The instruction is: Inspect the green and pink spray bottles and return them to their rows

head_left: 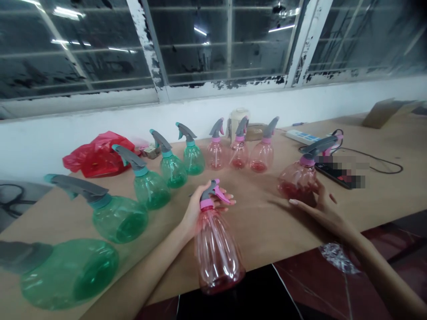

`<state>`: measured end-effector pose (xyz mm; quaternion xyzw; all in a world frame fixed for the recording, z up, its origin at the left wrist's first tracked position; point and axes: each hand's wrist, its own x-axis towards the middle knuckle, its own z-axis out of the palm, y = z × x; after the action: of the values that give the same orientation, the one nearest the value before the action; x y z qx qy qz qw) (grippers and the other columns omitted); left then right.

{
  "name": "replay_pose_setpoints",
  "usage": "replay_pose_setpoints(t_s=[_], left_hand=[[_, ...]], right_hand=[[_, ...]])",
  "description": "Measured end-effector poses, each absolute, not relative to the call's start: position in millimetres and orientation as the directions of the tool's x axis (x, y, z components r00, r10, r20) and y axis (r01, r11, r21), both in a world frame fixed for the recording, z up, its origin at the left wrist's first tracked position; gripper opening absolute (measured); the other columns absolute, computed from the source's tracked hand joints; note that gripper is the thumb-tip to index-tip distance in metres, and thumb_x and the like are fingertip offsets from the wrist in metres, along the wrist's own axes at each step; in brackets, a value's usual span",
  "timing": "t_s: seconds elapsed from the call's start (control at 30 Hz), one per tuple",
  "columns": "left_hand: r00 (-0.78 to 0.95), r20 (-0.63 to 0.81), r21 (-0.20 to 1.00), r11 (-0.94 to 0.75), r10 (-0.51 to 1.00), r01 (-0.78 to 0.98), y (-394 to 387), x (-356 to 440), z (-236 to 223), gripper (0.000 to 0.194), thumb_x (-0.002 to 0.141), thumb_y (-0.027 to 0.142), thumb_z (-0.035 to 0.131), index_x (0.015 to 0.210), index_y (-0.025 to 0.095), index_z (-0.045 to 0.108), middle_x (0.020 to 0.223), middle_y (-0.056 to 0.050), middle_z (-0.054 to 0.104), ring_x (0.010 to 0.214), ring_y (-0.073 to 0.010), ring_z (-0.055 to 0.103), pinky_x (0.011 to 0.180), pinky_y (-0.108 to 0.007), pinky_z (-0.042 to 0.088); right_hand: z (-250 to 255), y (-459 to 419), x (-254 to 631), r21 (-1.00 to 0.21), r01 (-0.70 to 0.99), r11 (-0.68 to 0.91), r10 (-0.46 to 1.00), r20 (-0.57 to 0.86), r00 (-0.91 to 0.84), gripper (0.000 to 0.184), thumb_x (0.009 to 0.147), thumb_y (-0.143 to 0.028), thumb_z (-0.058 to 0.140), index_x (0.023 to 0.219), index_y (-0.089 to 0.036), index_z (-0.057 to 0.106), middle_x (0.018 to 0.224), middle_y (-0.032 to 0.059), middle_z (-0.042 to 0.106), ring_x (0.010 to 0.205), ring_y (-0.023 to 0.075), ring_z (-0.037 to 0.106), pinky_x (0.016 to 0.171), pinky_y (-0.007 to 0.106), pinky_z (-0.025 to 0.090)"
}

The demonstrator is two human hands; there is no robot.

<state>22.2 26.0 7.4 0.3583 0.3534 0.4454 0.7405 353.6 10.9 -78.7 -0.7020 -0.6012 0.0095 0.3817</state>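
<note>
While a pink bottle (pixel 218 253) is gripped by the left hand (pixel 192 212) — right hand (pixel 328 212) apart, spread against a second bottle (pixel 295 177) — that one could be toppled by an uneven push.

A see-through pink spray bottle (pixel 218 255) with a gray top (pixel 207 192) tilts at bottom middle. Another pink bottle (pixel 295 180) is right of middle.

The place is looking like a workshop. Peeling-framed windows (pixel 190 53) are reflecting tube lights (pixel 200 31) at twelve o'clock, and a power strip (pixel 303 137) is lying on the broad worktable (pixel 263 226) at one o'clock.
</note>
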Motion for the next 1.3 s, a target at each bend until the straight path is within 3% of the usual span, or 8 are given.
replay_pose_setpoints(t_s=[0.1,0.33,0.43,0.63,0.8,0.9,1.3], left_hand=[[0.368,-0.239,0.795,0.399,0.899,-0.458,31.6,19.5,0.2,0.044,0.085,0.05,0.047,0.088,0.011,0.068,0.087,-0.014,0.072,0.086,-0.0269,0.069,0.066,-0.032,0.055],[0.4,-0.228,0.766,0.417,0.888,-0.489,34.1,18.6,-3.7,0.045,0.085,0.051,0.048,0.084,0.01,0.067,0.084,-0.014,0.071,0.081,-0.0256,0.069,0.065,-0.03,0.053],[0.399,-0.204,0.786,0.393,0.894,-0.477,33.0,19.7,-2.2,0.041,0.084,0.047,0.05,0.081,0.01,0.066,0.075,-0.011,0.069,0.071,-0.0227,0.069,0.063,-0.029,0.053],[0.284,-0.283,0.799,0.389,0.916,-0.458,28.9,19.9,4.6,0.031,0.08,0.04,0.058,0.064,0.014,0.06,0.054,-0.002,0.06,0.047,-0.0133,0.059,0.043,-0.021,0.043],[0.444,-0.225,0.814,0.418,0.868,-0.405,31.9,19.0,2.2,0.039,0.081,0.047,0.055,0.072,0.011,0.065,0.068,-0.011,0.068,0.065,-0.0214,0.068,0.062,-0.029,0.051],[0.432,-0.257,0.781,0.449,0.865,-0.434,35.3,19.3,-2.0,0.042,0.084,0.049,0.051,0.079,0.01,0.066,0.078,-0.014,0.071,0.076,-0.0249,0.07,0.071,-0.032,0.052],[0.417,-0.297,0.725,0.487,0.859,-0.487,38.3,19.5,-5.5,0.045,0.088,0.046,0.044,0.084,0.008,0.067,0.083,-0.015,0.071,0.081,-0.0264,0.069,0.074,-0.033,0.052]], right_hand=[[-82.2,3.7,357.5,-0.574,0.818,-0.03,0.884,0.368,0.29,0.095,0.068,-0.064,0.057,0.141,-0.017,0.019,0.128,0.0233,0.052,0.123,0.0392,0.045,0.105,0.058,0.018],[-89.9,5.6,353.3,-0.475,0.867,-0.148,0.872,0.351,0.341,0.107,0.056,-0.079,0.051,0.139,-0.018,0.025,0.132,0.0188,0.05,0.12,0.0348,0.049,0.108,0.057,0.002],[-93.5,6.9,354.4,-0.427,0.889,-0.164,0.869,0.364,0.336,0.111,0.054,-0.083,0.048,0.138,-0.015,0.027,0.126,0.0204,0.053,0.119,0.0348,0.05,0.108,0.055,0.003],[-96.8,6.3,357.7,-0.395,0.907,-0.144,0.871,0.385,0.306,0.111,0.055,-0.082,0.049,0.14,-0.016,0.021,0.123,0.0186,0.056,0.119,0.0357,0.05,0.107,0.055,0.002],[-99.8,6.8,357.7,-0.394,0.909,-0.138,0.863,0.402,0.305,0.105,0.059,-0.08,0.049,0.139,-0.017,0.022,0.124,0.0189,0.055,0.12,0.0356,0.048,0.107,0.054,0.003],[-100.1,6.6,357.8,-0.386,0.914,-0.127,0.867,0.403,0.291,0.103,0.061,-0.079,0.049,0.139,-0.015,0.023,0.123,0.0203,0.055,0.12,0.035,0.048,0.108,0.052,0.002],[-88.9,3.0,353.1,-0.325,0.933,-0.156,0.888,0.367,0.276,0.102,0.06,-0.082,0.043,0.135,-0.014,0.03,0.116,0.0176,0.057,0.11,0.036,0.054,0.107,0.053,0.009]])
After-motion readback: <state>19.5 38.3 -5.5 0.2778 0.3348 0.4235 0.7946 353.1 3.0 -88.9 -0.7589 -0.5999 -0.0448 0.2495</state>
